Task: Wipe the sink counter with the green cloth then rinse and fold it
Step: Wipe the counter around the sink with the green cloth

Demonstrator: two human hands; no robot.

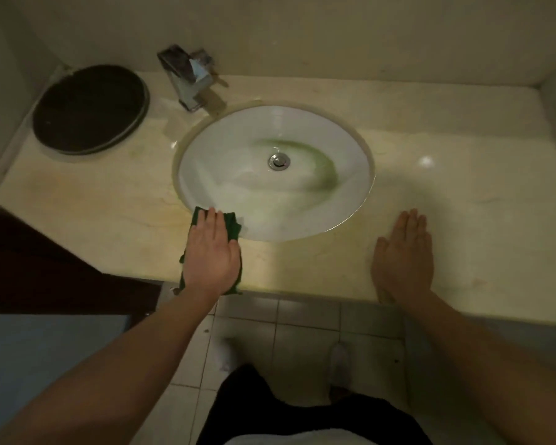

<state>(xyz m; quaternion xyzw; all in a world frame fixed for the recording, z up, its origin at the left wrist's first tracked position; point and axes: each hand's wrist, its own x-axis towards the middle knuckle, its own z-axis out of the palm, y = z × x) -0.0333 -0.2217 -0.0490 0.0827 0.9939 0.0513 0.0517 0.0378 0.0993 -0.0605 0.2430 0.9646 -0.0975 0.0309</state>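
Note:
A dark green cloth (232, 227) lies on the beige marble counter (463, 194) at the front left rim of the oval white sink (302, 130). My left hand (211, 252) presses flat on the cloth with straight fingers and covers most of it. Flat on the bare counter to the right of the sink rests my right hand (403, 256), palm down, holding nothing. A green streak curves round the drain (279, 161) inside the basin.
A chrome faucet (190, 77) stands behind the sink at the left. A round dark tray (90, 107) sits in the counter's far left corner. Walls close the back and right side. Tiled floor (302, 332) and my feet lie below the counter's front edge.

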